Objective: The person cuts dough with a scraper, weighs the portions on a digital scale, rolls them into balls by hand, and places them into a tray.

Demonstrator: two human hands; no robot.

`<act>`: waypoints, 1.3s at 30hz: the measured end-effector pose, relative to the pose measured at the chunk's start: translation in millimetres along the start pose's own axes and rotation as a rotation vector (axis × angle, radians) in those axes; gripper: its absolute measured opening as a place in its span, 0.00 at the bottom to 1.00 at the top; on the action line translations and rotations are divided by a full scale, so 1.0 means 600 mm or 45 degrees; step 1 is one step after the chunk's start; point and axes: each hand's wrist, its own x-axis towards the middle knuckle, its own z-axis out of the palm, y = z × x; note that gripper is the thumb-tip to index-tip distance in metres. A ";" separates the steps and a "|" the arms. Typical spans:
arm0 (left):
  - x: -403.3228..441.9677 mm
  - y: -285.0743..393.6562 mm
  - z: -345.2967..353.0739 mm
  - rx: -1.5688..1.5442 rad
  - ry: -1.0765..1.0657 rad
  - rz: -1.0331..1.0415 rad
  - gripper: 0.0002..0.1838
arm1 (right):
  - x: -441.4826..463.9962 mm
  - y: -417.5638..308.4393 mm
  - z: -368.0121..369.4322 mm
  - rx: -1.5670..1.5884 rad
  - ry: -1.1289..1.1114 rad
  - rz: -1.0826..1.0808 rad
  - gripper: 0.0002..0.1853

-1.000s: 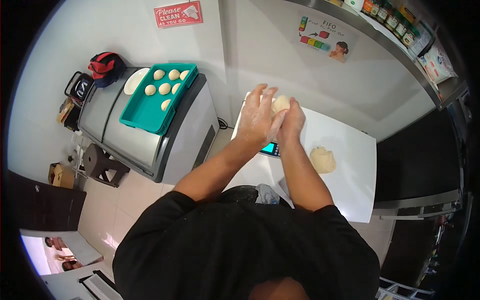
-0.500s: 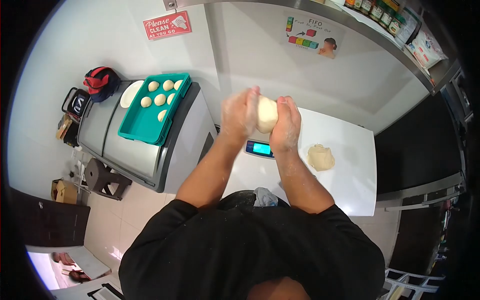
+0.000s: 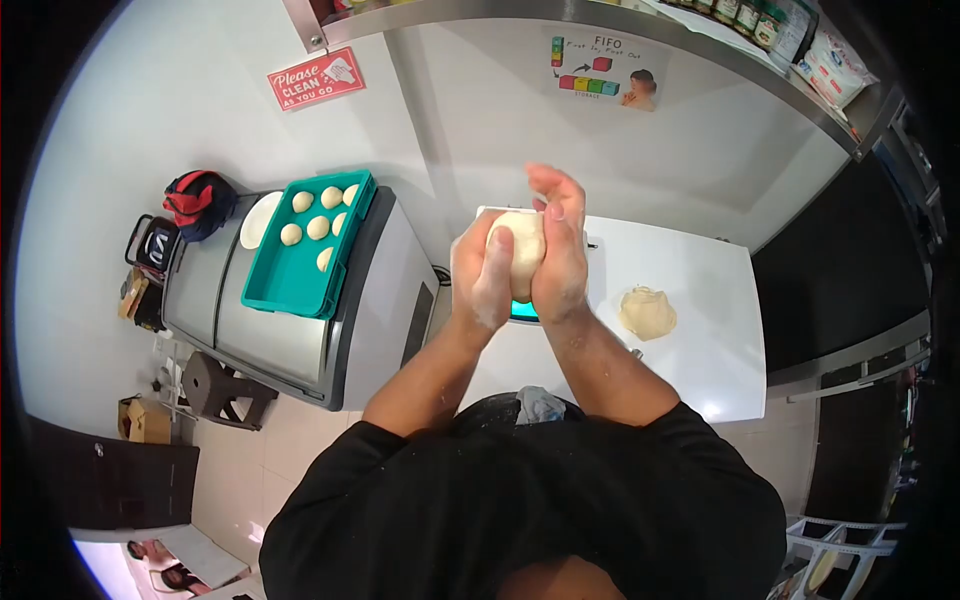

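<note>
Between my two palms is a pale ball of dough (image 3: 521, 252), held above the white table. My left hand (image 3: 480, 275) cups its left side, thumb lying across the front. On the right side my right hand (image 3: 562, 255) presses against it, with its upper fingers reaching past the top. Both hands are dusted with flour. Just below them shows the lit display of a digital scale (image 3: 524, 310), mostly hidden by the hands and dough. A flattened lump of dough (image 3: 647, 313) rests on the table to the right.
A green tray (image 3: 283, 292) with several dough balls sits on the chest freezer (image 3: 270, 345) at left, beside a white plate (image 3: 259, 222). A metal shelf (image 3: 560, 12) with jars overhangs the white table (image 3: 700, 375). A stool (image 3: 215, 388) stands by the freezer.
My left hand has turned from blurred motion to cupping the dough's side. The dough ball sits slightly lower, and my right fingers have extended upward. The camera view has tilted a little.
</note>
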 end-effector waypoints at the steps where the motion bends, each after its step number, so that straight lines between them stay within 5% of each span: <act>1: -0.001 0.003 0.000 -0.046 0.031 0.094 0.34 | 0.010 -0.005 0.010 0.078 0.002 -0.065 0.23; 3: -0.004 0.008 -0.002 -0.133 0.098 0.277 0.32 | 0.014 -0.005 0.023 0.158 0.005 -0.131 0.26; 6: 0.008 0.015 0.025 -0.077 0.343 0.352 0.29 | 0.009 0.003 0.030 0.799 -0.354 0.250 0.32; 8: 0.016 0.024 0.036 -0.054 0.473 0.397 0.28 | 0.027 0.018 0.025 0.781 -0.304 0.218 0.32; 12: 0.011 0.024 0.023 0.195 0.568 0.292 0.30 | 0.024 0.077 0.019 0.644 -0.083 0.265 0.30; 15: 0.030 -0.048 -0.047 -0.226 0.294 -0.322 0.33 | 0.017 0.097 0.025 0.422 0.163 0.378 0.29; 20: 0.029 -0.021 0.013 -0.436 0.230 -0.234 0.27 | -0.016 0.090 0.027 0.515 0.162 0.282 0.25; 23: 0.034 0.029 0.024 0.936 0.503 0.616 0.21 | 0.028 0.080 0.002 0.552 0.290 0.319 0.24; 27: 0.062 0.042 0.006 0.652 0.063 0.318 0.19 | 0.048 0.057 -0.014 0.223 0.016 0.156 0.24; 31: 0.111 0.044 -0.014 0.663 0.257 0.099 0.17 | 0.068 0.032 -0.017 -0.220 -0.137 0.283 0.28; 34: 0.082 0.048 0.042 0.293 0.235 0.191 0.20 | 0.054 0.032 0.003 -0.048 -0.102 -0.171 0.30; 35: 0.073 0.051 0.053 0.103 0.228 0.219 0.21 | 0.044 0.029 0.004 -0.049 -0.094 -0.165 0.30; 38: 0.078 0.063 0.019 0.124 0.073 0.475 0.26 | 0.029 -0.005 0.005 1.145 -0.114 0.080 0.32; 39: 0.081 0.064 0.011 0.134 -0.003 0.608 0.28 | 0.037 -0.015 0.011 1.139 -0.116 0.078 0.32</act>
